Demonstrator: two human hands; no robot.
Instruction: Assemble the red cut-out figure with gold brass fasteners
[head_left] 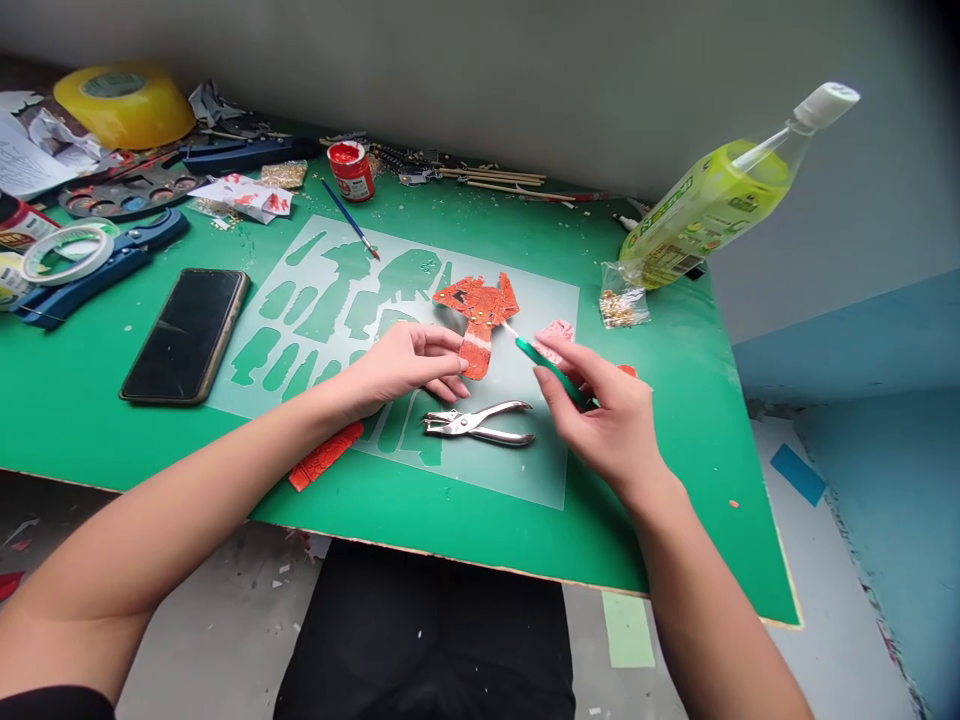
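An orange patterned cut-out piece (480, 305) lies on a translucent stencil sheet (525, 450) on the green table. My left hand (401, 365) rests on the sheet with its fingers curled, the fingertips pressing the lower end of the orange piece. My right hand (607, 415) pinches a green-handled tool with a white tip (536, 352), its tip touching the orange piece. A small pink piece (559, 332) lies just behind the tool. A metal hole punch (480, 423) lies on the sheet between my hands.
A black phone (187, 335) lies left of the sheet. Red paint jar (351, 170), thin brush (351, 220), tape rolls (67, 252), yellow tape (124, 100) and clutter line the back left. A tilted yellow-green bottle (720, 195) and a small bag (621, 305) stand at right. An orange strip (326, 455) lies near the front edge.
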